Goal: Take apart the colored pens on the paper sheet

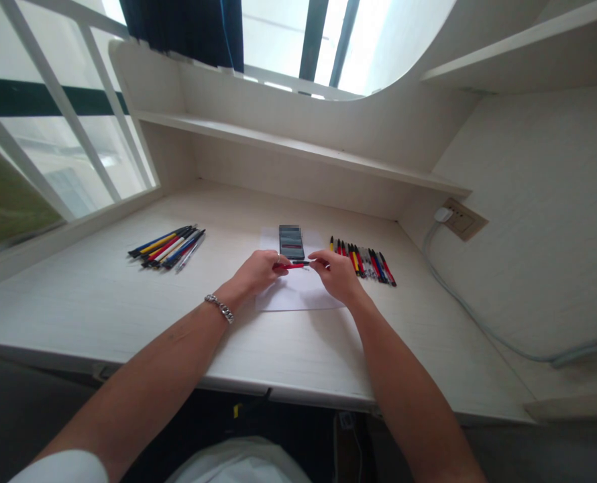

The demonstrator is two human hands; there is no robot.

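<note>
My left hand (264,268) is closed on the red barrel of a pen (294,266), held level above a sheet of white paper (298,298). At the pen's dark right end, the fingers of my right hand (333,272) pinch together; exactly what small part they grip is hard to make out. Just beyond the fingers lies a dark phone (291,241) with its screen lit. To the right, a row of pens (363,260) in red, yellow, blue and black lies side by side. A looser pile of pens (168,247) rests farther left.
The white desk (142,315) has a raised shelf (298,149) along its back. White bars (77,114) stand at the left. On the right wall a socket (464,219) holds a plug, whose cable (459,302) runs down along the desk's right side.
</note>
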